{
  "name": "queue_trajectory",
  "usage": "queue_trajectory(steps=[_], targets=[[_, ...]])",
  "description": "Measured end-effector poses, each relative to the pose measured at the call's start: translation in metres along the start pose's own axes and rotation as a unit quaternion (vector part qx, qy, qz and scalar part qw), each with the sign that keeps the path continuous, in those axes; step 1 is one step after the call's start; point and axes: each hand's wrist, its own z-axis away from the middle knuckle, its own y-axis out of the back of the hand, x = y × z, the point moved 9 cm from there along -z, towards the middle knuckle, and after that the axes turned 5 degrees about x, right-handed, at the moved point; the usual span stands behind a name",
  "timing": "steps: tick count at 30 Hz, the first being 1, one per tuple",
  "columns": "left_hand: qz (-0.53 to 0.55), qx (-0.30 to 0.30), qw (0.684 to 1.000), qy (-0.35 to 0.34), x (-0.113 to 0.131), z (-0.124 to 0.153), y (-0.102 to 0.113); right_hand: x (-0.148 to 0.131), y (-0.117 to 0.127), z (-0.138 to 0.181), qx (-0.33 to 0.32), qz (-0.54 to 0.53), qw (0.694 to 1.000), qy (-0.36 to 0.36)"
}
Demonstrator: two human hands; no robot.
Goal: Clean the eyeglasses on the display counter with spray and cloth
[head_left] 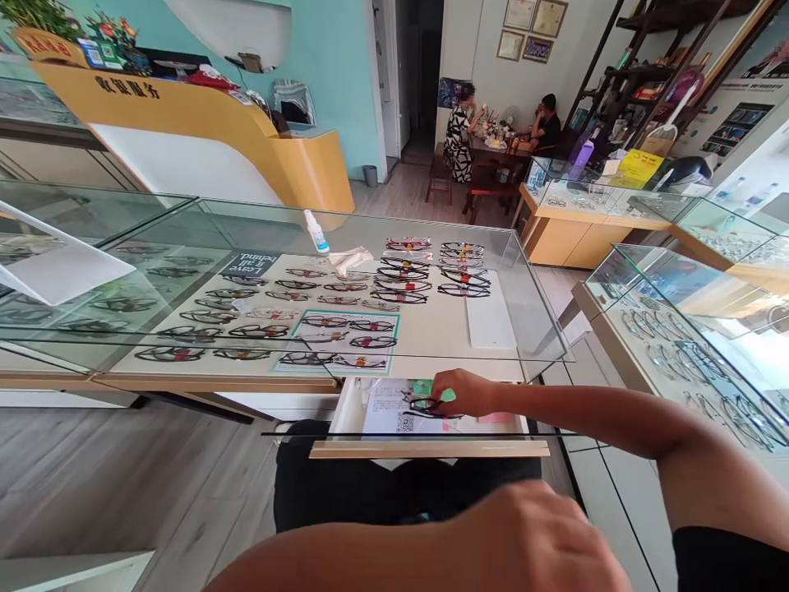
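Note:
My right hand [463,391] reaches into the pulled-out drawer [431,448] of the glass display case [345,230] and pinches a pair of black-framed glasses [427,405] above a white paper sheet [388,407]. My left hand [536,538] is close to the camera at the bottom, blurred, fingers curled into a loose fist, nothing visibly in it. Several rows of glasses [400,279] lie on the shelf under the glass top.
A small spray bottle [316,232] and a white cloth [349,259] sit on the glass top. Another glass case [696,329] stands to the right. A yellow counter [203,123] is at the back left. Two people sit at a table [499,144] far back.

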Motion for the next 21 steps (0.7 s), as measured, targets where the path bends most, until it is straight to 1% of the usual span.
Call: queue_trajectory(steps=[3,6,9,11,12,14,16,21], targets=[[-0.011,0.004,1.0,0.026,-0.034,-0.01,0.01,0.032,0.005,-0.003,0.046,0.051,0.997,-0.045],[-0.023,0.012,0.998,0.056,-0.077,-0.012,0.021,0.07,0.025,-0.009,0.088,0.116,0.985,-0.09],[-0.043,0.013,0.994,0.095,-0.119,-0.004,0.023,0.109,0.048,-0.016,0.103,0.183,0.97,-0.121],[-0.089,0.013,0.986,0.141,-0.144,0.007,0.02,0.134,0.061,-0.02,0.105,0.222,0.959,-0.141],[-0.114,-0.001,0.98,0.161,-0.154,0.013,0.015,0.146,0.065,-0.02,0.105,0.24,0.953,-0.152],[-0.152,-0.035,0.971,0.18,-0.165,0.022,0.004,0.169,0.071,-0.018,0.106,0.273,0.94,-0.175],[-0.171,-0.059,0.967,0.179,-0.168,0.027,-0.004,0.188,0.074,-0.013,0.104,0.301,0.928,-0.193],[-0.167,-0.082,0.968,0.172,-0.17,0.03,-0.008,0.22,0.074,0.007,0.092,0.352,0.905,-0.219]])
